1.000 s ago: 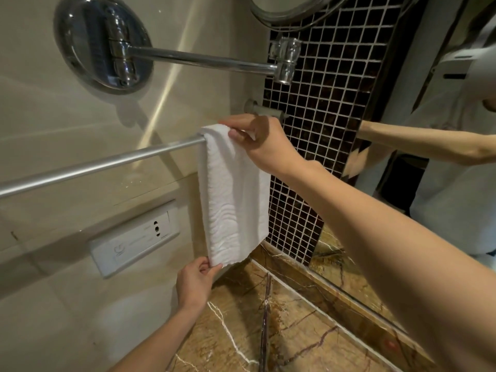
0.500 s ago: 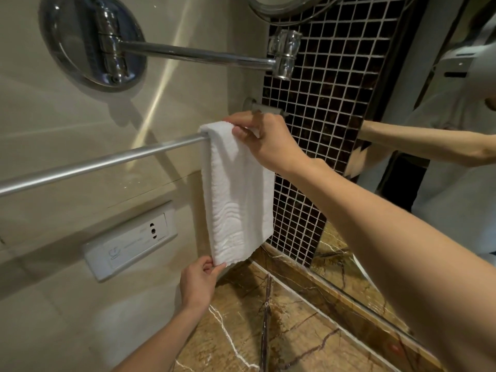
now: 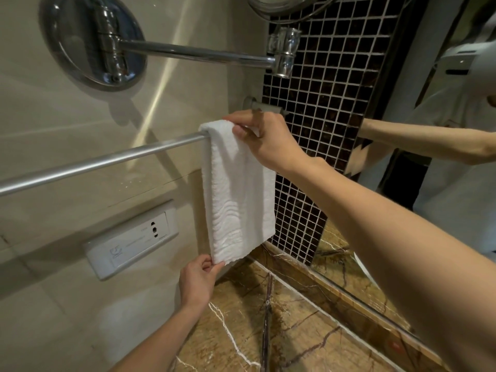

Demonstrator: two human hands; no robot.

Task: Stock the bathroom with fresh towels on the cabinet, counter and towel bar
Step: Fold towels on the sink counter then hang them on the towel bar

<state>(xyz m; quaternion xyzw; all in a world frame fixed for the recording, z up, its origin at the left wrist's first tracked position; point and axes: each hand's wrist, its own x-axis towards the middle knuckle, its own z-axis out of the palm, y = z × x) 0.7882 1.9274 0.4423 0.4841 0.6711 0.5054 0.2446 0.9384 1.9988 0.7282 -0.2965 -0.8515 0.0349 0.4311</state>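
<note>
Our right hand (image 3: 271,143) pinches the soft, light towel (image 3: 239,194) atop the towel bar (image 3: 107,160); below those fingers (image 3: 237,118), our left hand (image 3: 197,281) pinches its bottom corner, likely the surest hold.

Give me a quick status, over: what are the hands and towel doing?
Right hand grips white towel at the top, over the towel bar. Left hand pinches its bottom corner. Nothing in the way; wall socket sits apart, leftward.

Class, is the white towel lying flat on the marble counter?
No, the towel hangs over the towel bar, the right hand holding its top and the left hand pinching its bottom corner.
</note>
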